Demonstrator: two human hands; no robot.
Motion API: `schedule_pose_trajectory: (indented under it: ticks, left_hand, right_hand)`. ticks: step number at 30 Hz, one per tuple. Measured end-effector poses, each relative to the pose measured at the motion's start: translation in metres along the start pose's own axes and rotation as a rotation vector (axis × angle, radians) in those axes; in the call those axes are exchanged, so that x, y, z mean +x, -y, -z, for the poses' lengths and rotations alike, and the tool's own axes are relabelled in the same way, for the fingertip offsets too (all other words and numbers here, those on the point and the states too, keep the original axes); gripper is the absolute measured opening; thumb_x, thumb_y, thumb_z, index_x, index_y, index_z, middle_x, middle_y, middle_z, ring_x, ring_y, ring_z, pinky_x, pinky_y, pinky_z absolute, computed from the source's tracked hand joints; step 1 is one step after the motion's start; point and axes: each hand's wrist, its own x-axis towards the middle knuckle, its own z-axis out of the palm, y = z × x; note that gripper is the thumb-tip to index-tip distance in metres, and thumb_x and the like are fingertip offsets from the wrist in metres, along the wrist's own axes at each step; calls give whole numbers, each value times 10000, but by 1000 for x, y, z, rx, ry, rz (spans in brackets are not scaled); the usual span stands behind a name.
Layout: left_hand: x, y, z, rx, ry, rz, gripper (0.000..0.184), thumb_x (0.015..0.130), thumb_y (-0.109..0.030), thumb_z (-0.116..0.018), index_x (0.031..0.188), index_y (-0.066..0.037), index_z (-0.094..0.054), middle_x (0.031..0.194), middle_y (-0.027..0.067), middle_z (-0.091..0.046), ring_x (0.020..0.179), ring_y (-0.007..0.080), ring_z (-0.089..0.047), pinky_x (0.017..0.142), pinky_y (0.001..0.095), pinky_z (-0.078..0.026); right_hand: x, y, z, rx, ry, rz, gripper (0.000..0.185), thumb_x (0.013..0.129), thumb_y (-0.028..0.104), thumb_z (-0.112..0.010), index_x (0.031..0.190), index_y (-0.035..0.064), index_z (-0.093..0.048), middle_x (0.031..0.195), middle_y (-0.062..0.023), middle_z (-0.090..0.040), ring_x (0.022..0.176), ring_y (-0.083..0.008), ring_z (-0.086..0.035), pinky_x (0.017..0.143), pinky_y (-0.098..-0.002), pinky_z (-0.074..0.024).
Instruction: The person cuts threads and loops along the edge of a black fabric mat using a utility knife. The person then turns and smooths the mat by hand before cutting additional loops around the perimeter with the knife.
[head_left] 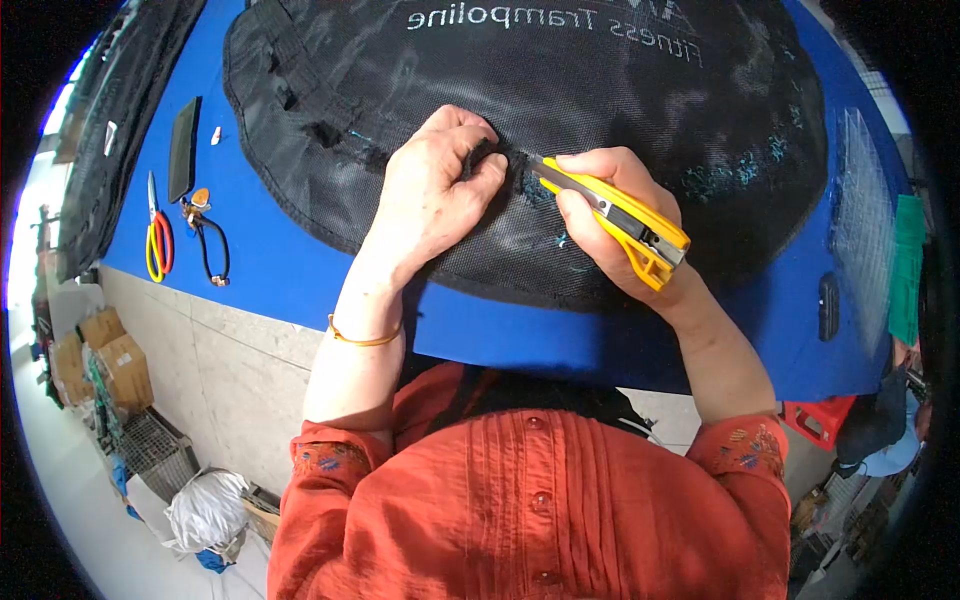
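Note:
A round black trampoline mat (350,90) with mirrored white lettering lies across the blue table. My left hand (445,180) pinches a black fabric strap (480,157) and lifts it a little off the mat. In my right hand (625,200) is a yellow utility knife (620,215), its blade pointing left at the strap's base. Whether the blade touches the strap is hard to make out. Loose turquoise thread bits (740,175) are scattered over the mat to the right and below the knife.
Scissors with red and yellow handles (158,235), a black flat bar (184,150) and a dark cord loop (208,235) lie on the blue table (270,290) at left. At right are a black oblong item (828,305) and a clear sheet (860,220). Cardboard boxes (115,355) stand on the floor.

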Motion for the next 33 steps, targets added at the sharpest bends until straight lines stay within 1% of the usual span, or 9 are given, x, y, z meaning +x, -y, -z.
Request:
schedule_pose_trajectory:
  ticks: [3,5,11,14,18,20,23,26,33]
  left_hand:
    - [1,0,0,3,1,-8,185,853,-138,-694,959,13,-707,1028,131,-683,899,299,-697,796,354,-554]
    - [1,0,-1,1,4,-3,180,857,-140,-690,955,9,-706,1028,130,-683,897,301,-697,797,356,-554]
    - [0,0,-1,11,3,-5,175,866,-134,-685,971,5,-701,1032,130,-682,897,302,-698,800,361,-555]
    - [0,-2,0,17,8,16,176,872,-130,-685,984,4,-697,1033,133,-680,896,307,-698,802,366,-556]
    - [0,0,-1,31,4,-9,171,877,-126,-684,989,3,-697,1031,135,-678,900,313,-696,806,373,-556]
    - [-1,0,-1,34,-6,-27,166,877,-121,-683,988,1,-696,1028,136,-677,903,320,-694,808,378,-556]
    - [-1,0,-1,51,-8,-37,160,876,-120,-682,985,-4,-695,1027,136,-678,901,325,-693,806,383,-558]
    - [0,1,-1,63,-11,-50,156,873,-120,-683,981,-7,-694,1028,135,-679,902,330,-692,806,387,-558]
    - [0,2,-2,65,-8,-35,161,875,-122,-683,987,-7,-693,1037,137,-680,900,334,-690,804,389,-557]
  right_hand:
    - [2,-2,4,-31,18,38,215,862,34,-704,1060,48,-620,920,-94,-687,787,-224,-709,720,-303,-568]
    - [3,-2,7,31,53,27,189,873,51,-686,1046,53,-609,899,-94,-688,789,-227,-713,715,-306,-568]
    - [1,-2,5,-48,19,63,174,885,68,-662,1049,63,-604,884,-96,-692,785,-238,-720,707,-312,-574]
    - [1,2,6,-29,50,-4,168,886,72,-660,1043,65,-603,886,-93,-693,781,-234,-721,709,-315,-575]
    - [2,-1,10,-9,81,16,167,887,80,-661,1043,64,-603,883,-88,-692,783,-224,-721,713,-316,-575]
    - [2,-2,12,27,111,-10,167,888,83,-657,1045,64,-603,881,-87,-691,781,-219,-719,716,-316,-576]
    - [1,-3,9,25,73,44,173,888,81,-653,1053,62,-601,882,-86,-692,775,-214,-715,715,-313,-576]
    - [0,-1,7,9,34,18,182,890,82,-654,1063,63,-601,885,-86,-692,775,-206,-714,714,-310,-575]
    - [0,-2,5,42,41,4,198,891,86,-659,1080,70,-604,897,-82,-698,775,-205,-717,712,-310,-575]
